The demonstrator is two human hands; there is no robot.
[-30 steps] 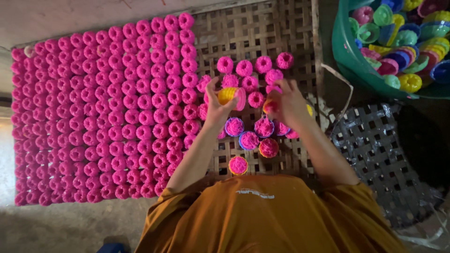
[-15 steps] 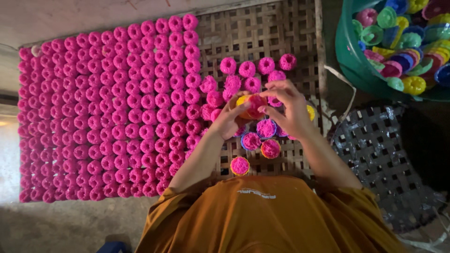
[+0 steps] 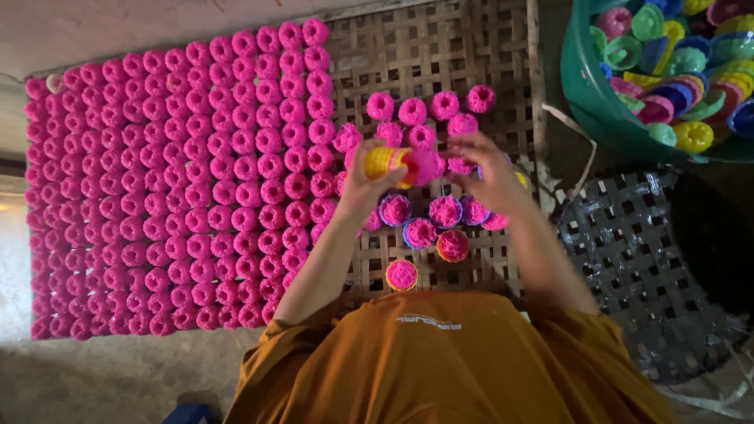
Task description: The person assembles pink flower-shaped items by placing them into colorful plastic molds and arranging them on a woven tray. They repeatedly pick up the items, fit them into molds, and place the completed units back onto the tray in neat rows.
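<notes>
The left hand [image 3: 369,184] grips a yellow mould [image 3: 382,161] tipped over the mat [image 3: 440,47], a pink cake [image 3: 420,166] at its mouth. The right hand [image 3: 488,177] hovers beside it (grip unclear). Pink rows [image 3: 173,188] fill the left; filled moulds [image 3: 420,232] remain near.

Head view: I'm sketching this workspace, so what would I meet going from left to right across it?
Block of pink pieces in rows → left hand holding a yellow cup → right hand over loose pink pieces → dark woven basket → green tub of coloured cups.
</notes>
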